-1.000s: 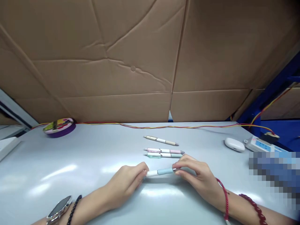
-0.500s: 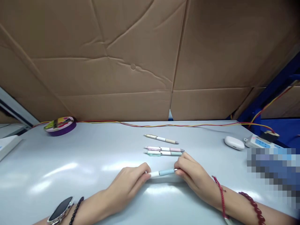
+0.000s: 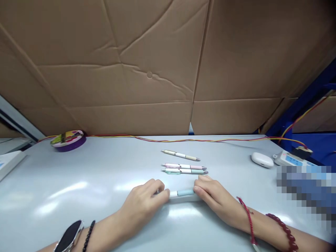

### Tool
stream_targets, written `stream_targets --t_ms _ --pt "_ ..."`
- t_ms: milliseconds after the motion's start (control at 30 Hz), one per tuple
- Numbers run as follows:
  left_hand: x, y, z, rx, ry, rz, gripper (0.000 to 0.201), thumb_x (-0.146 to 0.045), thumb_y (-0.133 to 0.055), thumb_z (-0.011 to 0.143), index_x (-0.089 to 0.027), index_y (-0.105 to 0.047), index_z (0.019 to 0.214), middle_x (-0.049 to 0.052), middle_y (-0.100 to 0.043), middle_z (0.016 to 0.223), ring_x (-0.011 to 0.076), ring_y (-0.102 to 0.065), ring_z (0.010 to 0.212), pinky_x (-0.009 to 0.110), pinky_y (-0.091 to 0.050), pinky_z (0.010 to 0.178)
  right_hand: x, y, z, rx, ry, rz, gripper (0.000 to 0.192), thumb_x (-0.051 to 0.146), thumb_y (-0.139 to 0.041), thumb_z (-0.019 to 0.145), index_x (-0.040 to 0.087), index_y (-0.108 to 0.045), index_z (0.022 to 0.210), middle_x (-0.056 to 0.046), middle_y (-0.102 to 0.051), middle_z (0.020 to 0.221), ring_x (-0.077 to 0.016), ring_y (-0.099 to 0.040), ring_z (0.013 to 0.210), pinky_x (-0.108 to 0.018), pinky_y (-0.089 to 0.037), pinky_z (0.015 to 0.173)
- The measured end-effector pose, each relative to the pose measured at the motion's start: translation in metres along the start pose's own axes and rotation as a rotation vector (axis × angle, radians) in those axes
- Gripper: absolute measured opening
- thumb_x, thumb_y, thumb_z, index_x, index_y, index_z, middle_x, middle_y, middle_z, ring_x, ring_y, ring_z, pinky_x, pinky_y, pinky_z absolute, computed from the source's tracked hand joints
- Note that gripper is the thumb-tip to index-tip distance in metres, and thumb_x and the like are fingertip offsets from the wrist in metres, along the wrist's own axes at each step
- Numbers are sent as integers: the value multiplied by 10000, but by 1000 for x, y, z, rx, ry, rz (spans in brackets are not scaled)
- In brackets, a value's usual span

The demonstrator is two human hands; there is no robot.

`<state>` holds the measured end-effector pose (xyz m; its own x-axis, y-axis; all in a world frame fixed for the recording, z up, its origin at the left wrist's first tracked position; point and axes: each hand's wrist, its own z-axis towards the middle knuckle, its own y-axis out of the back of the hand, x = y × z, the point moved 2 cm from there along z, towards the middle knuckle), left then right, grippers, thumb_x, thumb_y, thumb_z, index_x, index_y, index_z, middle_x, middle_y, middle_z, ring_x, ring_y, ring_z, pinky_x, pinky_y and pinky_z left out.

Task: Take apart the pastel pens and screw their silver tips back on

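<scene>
pale grey glossy bench (image 3: 78,196), soft glare patches on it. creased brown cardboard wall (image 3: 147,63) stands right behind the back edge. twisted red-yellow cable (image 3: 210,140) runs along that edge to a white power strip (image 3: 288,159) at far right, with a blue frame (image 3: 301,108) behind it. white earbud case (image 3: 262,160) lies just left of the strip. round purple tin (image 3: 68,140) sits far left at the back. corner of a white box (image 3: 9,162) shows at the left edge. a pixelated patch covers the lower right.

three pens lie mid-bench, roughly parallel: beige pen (image 3: 180,155) farthest back, then pink pen (image 3: 183,167) and green pen (image 3: 184,171) just beside each other.

blue pen (image 3: 182,193) lies nearest the person, low over the bench or on it, cannot tell which. left hand (image 3: 143,203) pinches its white end, right hand (image 3: 214,197) pinches the tip end; both fingers closed on the pen. watch and black bead band on the left wrist, red cord and bead bracelet on the right.

vs 0.5 s ago: hands have closed in, less of the blue pen shows between them, silver tip now hidden under the right fingers. pen sits slightly lower. the other pens and bench items have not moved.
</scene>
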<state>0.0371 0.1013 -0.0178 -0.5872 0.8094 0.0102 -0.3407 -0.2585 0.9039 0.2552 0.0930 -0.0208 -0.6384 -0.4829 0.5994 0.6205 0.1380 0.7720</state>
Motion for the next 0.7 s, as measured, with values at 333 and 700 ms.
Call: stream_targets --t_ms 333,700 --pt "-1 4 3 54 26 -176 314 -270 -230 984 -212 -534 1037 22 -545 790 131 -530 609 213 -402 515 0 -1 -1 -10 93 -15 498 405 -150 982 192 -324 567 9 -398 552 -145 -389 558 -288 -365 609" --pt "4 2 3 130 135 -351 211 -277 -361 950 -209 -553 1004 39 -570 874 176 -509 764 266 -420 656 0 -4 -3 7 139 -154 481 423 -189 978 185 -384 607 -3 -435 609 -142 -393 581 -271 -364 594"
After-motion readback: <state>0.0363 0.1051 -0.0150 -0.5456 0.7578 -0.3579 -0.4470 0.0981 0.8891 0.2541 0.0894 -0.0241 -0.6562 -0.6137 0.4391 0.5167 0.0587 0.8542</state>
